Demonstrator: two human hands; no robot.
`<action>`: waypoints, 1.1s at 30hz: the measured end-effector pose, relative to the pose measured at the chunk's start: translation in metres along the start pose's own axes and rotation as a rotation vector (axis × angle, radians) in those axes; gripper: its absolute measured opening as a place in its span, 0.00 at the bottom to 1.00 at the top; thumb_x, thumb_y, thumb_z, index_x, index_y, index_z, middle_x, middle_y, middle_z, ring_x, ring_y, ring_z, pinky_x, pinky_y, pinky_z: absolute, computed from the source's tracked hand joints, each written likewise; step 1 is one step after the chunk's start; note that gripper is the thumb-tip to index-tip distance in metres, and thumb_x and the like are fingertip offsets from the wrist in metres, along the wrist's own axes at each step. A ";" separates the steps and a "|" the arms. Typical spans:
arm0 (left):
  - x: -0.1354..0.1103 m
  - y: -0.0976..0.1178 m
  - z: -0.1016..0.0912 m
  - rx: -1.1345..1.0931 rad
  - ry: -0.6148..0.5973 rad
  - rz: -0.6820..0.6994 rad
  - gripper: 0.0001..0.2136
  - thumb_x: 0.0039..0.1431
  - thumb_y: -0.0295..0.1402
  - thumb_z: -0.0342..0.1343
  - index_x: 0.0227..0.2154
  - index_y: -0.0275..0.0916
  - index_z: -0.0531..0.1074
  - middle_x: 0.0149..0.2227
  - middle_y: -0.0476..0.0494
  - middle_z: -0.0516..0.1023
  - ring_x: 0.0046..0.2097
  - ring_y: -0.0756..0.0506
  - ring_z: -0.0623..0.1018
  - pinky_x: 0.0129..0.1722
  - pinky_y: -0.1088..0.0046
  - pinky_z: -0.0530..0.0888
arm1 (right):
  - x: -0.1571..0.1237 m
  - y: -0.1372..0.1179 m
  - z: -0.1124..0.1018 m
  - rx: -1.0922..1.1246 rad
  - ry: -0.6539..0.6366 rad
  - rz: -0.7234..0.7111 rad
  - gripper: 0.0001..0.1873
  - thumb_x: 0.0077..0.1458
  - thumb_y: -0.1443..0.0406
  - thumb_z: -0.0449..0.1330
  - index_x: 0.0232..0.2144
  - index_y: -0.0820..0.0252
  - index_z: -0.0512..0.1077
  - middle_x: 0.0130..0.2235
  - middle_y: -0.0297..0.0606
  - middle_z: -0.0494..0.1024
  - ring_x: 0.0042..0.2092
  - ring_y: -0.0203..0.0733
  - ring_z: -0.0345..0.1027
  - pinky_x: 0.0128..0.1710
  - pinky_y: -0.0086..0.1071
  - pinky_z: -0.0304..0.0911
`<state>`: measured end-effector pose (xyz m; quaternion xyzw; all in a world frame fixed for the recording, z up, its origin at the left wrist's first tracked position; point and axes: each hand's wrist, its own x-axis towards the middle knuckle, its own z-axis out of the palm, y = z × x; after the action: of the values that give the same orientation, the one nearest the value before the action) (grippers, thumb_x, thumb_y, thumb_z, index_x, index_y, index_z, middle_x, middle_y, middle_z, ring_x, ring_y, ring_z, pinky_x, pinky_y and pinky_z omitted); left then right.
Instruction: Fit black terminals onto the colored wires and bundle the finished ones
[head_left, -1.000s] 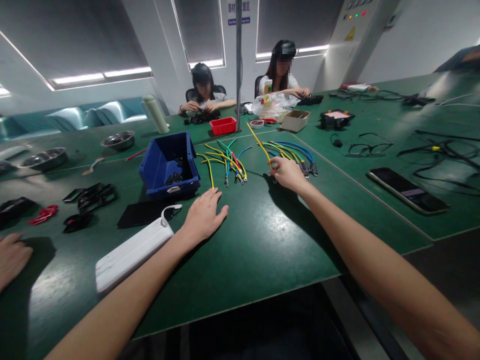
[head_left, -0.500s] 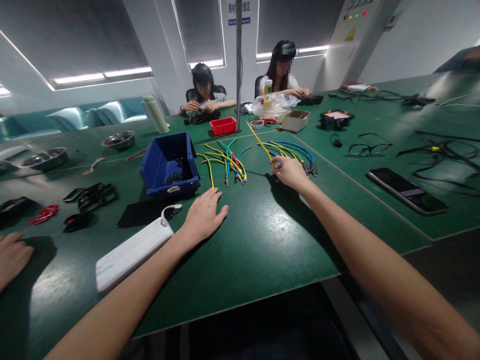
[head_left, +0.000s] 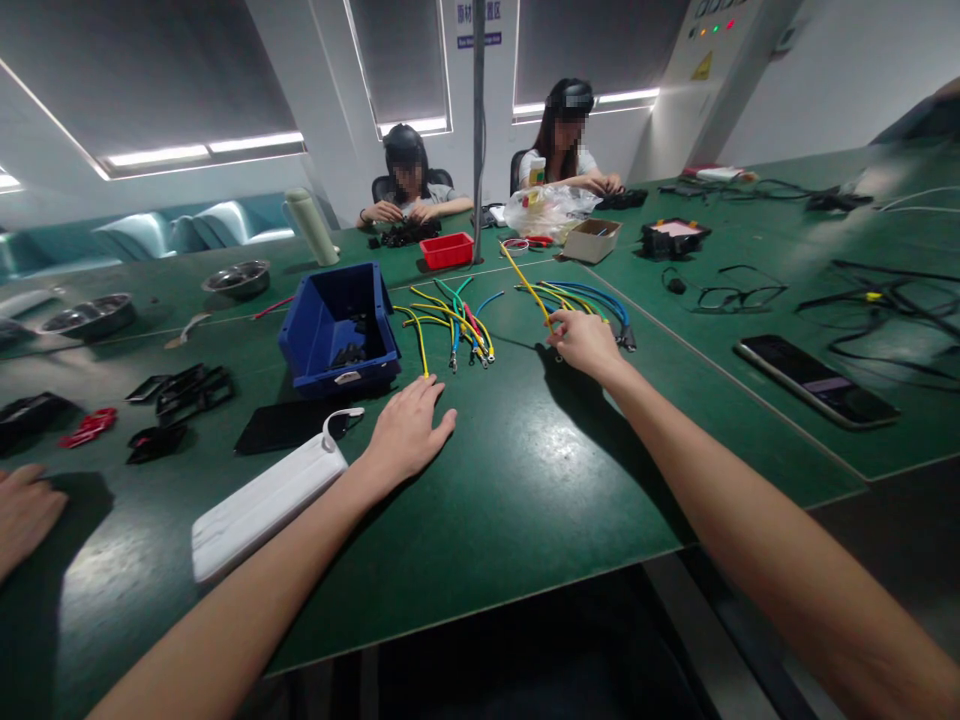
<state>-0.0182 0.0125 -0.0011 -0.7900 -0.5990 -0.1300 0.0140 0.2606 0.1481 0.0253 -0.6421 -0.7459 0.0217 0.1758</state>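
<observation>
My right hand point(head_left: 589, 343) is closed in a pinch on one end of a yellow wire point(head_left: 523, 283), whose other end slants up and away to the left. Beneath and beyond this hand lies a bundle of blue, green and yellow wires point(head_left: 600, 300) with dark ends. My left hand point(head_left: 409, 428) rests flat on the green table, fingers stretched out. Its fingertips are at the near end of another yellow wire point(head_left: 421, 345). Between the hands, farther back, is a loose pile of yellow, green, blue and red wires point(head_left: 469, 325) with metal terminals.
A blue bin point(head_left: 300, 340) with black parts stands left of the pile. A white power bank point(head_left: 266, 505) lies beside my left forearm, a phone point(head_left: 814, 380) at right. Another person's hand point(head_left: 28, 515) rests at far left. Two people sit across the table, behind a red tray point(head_left: 447, 252).
My right hand has shifted slightly to the right with the yellow wire. My left hand stays in place.
</observation>
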 end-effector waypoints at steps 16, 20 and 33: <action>0.001 0.000 -0.002 -0.010 0.022 -0.023 0.22 0.64 0.42 0.45 0.53 0.32 0.68 0.58 0.34 0.69 0.60 0.40 0.67 0.60 0.61 0.65 | -0.001 0.002 0.000 -0.112 0.004 0.043 0.16 0.53 0.64 0.59 0.45 0.55 0.74 0.42 0.47 0.79 0.44 0.55 0.72 0.40 0.40 0.64; 0.001 0.001 -0.004 -0.018 0.039 -0.039 0.20 0.64 0.41 0.45 0.51 0.34 0.70 0.56 0.36 0.71 0.58 0.40 0.70 0.58 0.61 0.68 | 0.001 0.004 0.002 -0.102 -0.011 0.052 0.16 0.53 0.64 0.59 0.45 0.54 0.75 0.43 0.46 0.79 0.46 0.55 0.71 0.42 0.41 0.64; 0.000 0.001 -0.002 -0.018 0.060 -0.028 0.19 0.63 0.40 0.46 0.50 0.34 0.70 0.55 0.37 0.72 0.57 0.41 0.71 0.57 0.62 0.69 | 0.000 0.001 -0.002 -0.176 -0.010 0.070 0.15 0.54 0.64 0.58 0.45 0.52 0.74 0.44 0.41 0.79 0.46 0.55 0.72 0.41 0.40 0.65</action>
<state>-0.0177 0.0120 0.0012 -0.7774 -0.6082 -0.1590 0.0231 0.2620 0.1473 0.0274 -0.6807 -0.7228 -0.0347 0.1141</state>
